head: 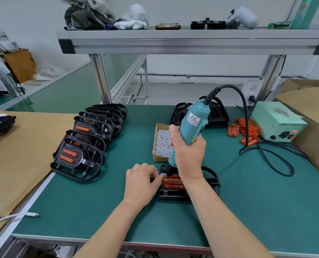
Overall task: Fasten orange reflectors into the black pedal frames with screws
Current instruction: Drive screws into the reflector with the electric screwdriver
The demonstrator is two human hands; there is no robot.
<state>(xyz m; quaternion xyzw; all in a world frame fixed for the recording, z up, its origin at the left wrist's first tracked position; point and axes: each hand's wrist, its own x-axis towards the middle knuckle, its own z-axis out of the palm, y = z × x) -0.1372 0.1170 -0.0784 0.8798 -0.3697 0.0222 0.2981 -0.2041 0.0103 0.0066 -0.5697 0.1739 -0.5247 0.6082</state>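
Observation:
A black pedal frame lies on the green mat near me with an orange reflector seated in it. My right hand grips a teal electric screwdriver held upright, its tip down at the frame's upper left corner. My left hand has curled fingers pinching the frame's left edge beside the reflector. A cardboard box of small silver screws stands just behind the frame. Loose orange reflectors are piled at the right.
A row of black pedals fitted with reflectors lies at the left. More black frames are stacked at the back. A pale green power unit and its black cable sit right. Cardboard sheets flank the mat.

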